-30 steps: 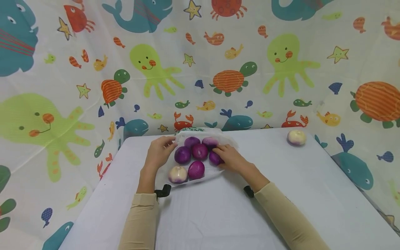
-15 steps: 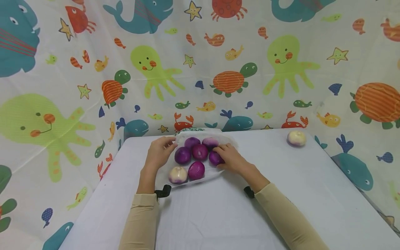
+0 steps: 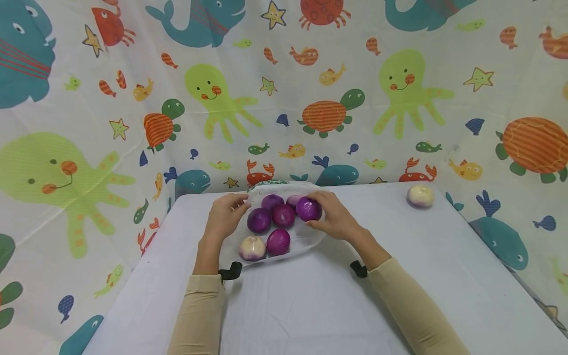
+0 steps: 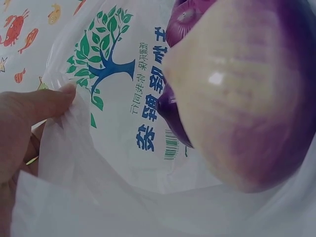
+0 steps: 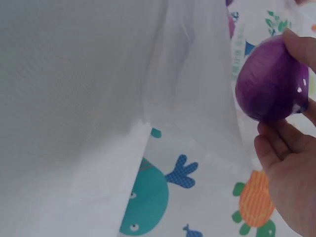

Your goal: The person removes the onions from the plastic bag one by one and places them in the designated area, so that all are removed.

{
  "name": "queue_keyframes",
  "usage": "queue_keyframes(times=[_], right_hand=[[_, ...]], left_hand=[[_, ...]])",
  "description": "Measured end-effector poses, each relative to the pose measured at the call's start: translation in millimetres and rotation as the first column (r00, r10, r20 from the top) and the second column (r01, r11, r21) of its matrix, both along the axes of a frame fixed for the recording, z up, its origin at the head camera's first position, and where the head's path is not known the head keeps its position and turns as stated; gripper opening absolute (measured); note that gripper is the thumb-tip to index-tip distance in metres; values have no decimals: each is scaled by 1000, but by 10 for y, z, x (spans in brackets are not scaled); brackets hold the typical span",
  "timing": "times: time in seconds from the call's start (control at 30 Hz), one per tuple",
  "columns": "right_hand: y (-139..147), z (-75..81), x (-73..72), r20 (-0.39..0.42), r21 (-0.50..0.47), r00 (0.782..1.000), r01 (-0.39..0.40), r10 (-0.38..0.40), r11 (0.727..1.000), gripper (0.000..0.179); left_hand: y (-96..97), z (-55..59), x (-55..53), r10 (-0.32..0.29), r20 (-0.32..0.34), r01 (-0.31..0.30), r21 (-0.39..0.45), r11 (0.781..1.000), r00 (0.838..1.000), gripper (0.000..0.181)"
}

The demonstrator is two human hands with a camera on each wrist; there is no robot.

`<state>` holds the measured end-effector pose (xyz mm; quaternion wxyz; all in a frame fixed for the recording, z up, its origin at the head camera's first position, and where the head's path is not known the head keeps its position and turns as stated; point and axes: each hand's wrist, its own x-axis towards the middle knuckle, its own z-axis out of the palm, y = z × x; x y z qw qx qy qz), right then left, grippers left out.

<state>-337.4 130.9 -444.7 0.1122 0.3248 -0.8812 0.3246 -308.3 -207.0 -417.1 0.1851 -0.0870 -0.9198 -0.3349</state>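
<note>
My left hand (image 3: 224, 217) pinches the left edge of a white plastic bag (image 4: 116, 158) between thumb and fingers; a green tree and blue lettering are printed on it. My right hand (image 3: 339, 217) grips a purple onion (image 3: 308, 209) at the bag's right side, fingers and thumb spread around it. In the right wrist view that onion (image 5: 269, 81) is raised beside the bag's hanging side. Several other purple onions (image 3: 283, 216) lie in the bag. Nearest its front edge are a pale onion with purple at its base (image 3: 253, 248) and a magenta onion (image 3: 278, 241).
Another pale onion (image 3: 420, 196) sits at the back right of the white-covered table (image 3: 421, 256). A curtain (image 3: 284, 103) printed with sea animals hangs behind the table and along both sides. Black camera mounts (image 3: 231, 271) project from both wrists.
My right hand has lifted its purple onion up from among the others, slightly away and to the right. The left hand stays at the bag's edge.
</note>
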Motion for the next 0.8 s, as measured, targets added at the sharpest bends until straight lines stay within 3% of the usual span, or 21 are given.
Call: queue_keyframes(times=[0.47,0.63,0.8], right_hand=[[148,134,-29,-57,-165,998,30,-40,986,69],[238,156,-70,-68,-262,997,22,-41,965,69],[373,181,-100,-38,-330,996,63,-79,942,71]], left_hand=[[2,1,-2,-3,-7,3,-8,1000,1000,32],[-3,0,0,-5,-3,5,-2,1000,1000,32],[-11,-4,-2,-6,-6,6,-3,1000,1000,32]])
